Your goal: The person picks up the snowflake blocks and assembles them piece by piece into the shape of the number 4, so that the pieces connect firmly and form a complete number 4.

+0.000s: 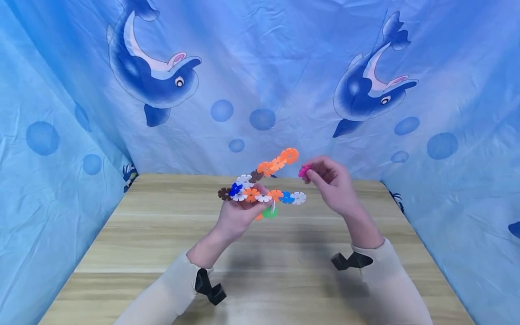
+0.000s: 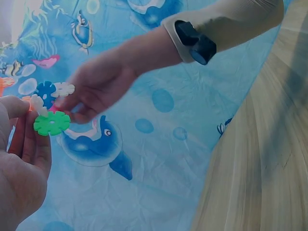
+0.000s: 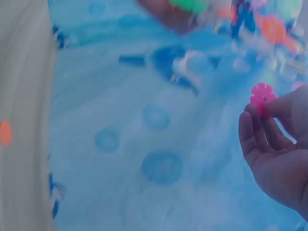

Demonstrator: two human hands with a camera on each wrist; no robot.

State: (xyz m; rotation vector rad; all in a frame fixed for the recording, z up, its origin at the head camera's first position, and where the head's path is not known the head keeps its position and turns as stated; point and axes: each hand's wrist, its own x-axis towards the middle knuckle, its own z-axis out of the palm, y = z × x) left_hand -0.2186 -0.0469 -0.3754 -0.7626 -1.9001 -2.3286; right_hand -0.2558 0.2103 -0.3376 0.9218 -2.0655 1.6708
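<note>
My left hand holds up a chain of interlocked plastic snowflake discs, notched round their rims, in brown, white, blue and orange. One branch with several orange discs slants up to the right; another runs level to a white disc. A green disc hangs low on the build, beyond the left fingertips. Right of the build, my right hand pinches a pink snowflake disc between thumb and fingers. In the head view a gap separates the pink disc from the chain.
Below the hands lies a wood-grain table. A blue curtain with printed dolphins hangs behind it and along both sides. Each sleeve carries a black wrist mount. An orange spot shows on the table in the right wrist view.
</note>
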